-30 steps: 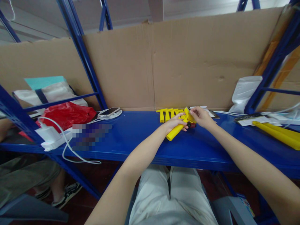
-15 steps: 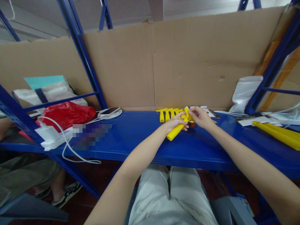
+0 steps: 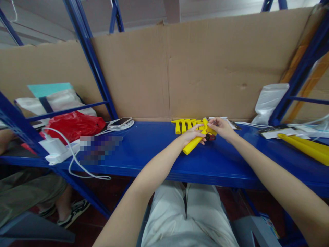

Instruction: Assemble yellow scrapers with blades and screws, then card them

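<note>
My left hand [image 3: 193, 133] is wrapped round a yellow T-shaped plastic handle [image 3: 191, 145], whose thick round grip points down toward me. At its head, the thumb and fingers of my right hand [image 3: 218, 125] are closed on a yellow part; fingers hide the exact contact. Just beyond my left hand, several similar yellow T-shaped pieces [image 3: 178, 126] stand in a row on the blue table [image 3: 154, 147]. Partly behind my hands lies a small dark red and black object [image 3: 210, 137], too covered to name.
Long yellow plastic pieces [image 3: 304, 147] lie at the right, beside papers and a white bag [image 3: 269, 101]. At the left are a phone [image 3: 120, 122] on coiled cable, a red bag [image 3: 75, 125] and a power strip [image 3: 63, 154]. A cardboard wall [image 3: 205, 68] closes the back.
My right hand has shifted slightly at the handle's head, its fingers turning a little. My left hand holds the grip in nearly the same place.
</note>
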A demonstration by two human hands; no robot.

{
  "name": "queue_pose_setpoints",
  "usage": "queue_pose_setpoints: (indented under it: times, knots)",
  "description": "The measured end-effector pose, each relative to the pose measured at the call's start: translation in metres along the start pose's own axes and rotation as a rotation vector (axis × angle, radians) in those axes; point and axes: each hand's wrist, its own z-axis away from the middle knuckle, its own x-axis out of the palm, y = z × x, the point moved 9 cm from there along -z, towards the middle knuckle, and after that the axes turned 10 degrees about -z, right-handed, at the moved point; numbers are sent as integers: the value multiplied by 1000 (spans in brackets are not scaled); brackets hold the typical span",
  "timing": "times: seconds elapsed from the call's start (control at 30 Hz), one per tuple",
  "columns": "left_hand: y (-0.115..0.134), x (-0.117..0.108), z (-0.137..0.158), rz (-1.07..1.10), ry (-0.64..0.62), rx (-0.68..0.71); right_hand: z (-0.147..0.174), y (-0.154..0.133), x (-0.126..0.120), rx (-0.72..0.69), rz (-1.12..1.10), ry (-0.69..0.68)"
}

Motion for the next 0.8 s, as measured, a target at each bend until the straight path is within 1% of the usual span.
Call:
queue_pose_setpoints:
  times: [0.17, 0.4, 0.57, 0.8]
  knots:
    - [2, 2, 2, -28, -1, -9, -2, 9, -5, 30, -48, 33]
    - [3, 4, 3, -39, -8, -6, -1, 17, 3, 128, -251, -31]
    - [4, 5, 2, -36, -29, 6, 1, 18, 5, 194, -367, -25]
    - [5, 7, 3, -50, -34, 6, 3, 14, 8, 227, -467, -47]
